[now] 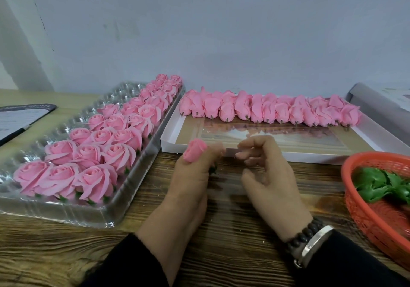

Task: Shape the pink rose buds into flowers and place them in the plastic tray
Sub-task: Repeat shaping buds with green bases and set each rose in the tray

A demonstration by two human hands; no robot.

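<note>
Above the wooden tabletop [66, 253], the left hand [190, 180] grips one pink rose bud [194, 150]; the right hand [266, 169] hovers loosely curled, holding nothing. Left, the plastic tray [73, 211] is roughly half filled with shaped roses [97, 140]; a row of unshaped buds [268, 110] waits in the white box [170, 141].

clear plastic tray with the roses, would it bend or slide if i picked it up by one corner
Probably it would flex: the tray looks like thin, clear moulded plastic with shallow cups. It is likely light, since the roses in it look like soft, thin petals. They fill only the rows on its right side, so lifting one corner might tilt it and shift them. On the wooden table it may slide easily.
</note>
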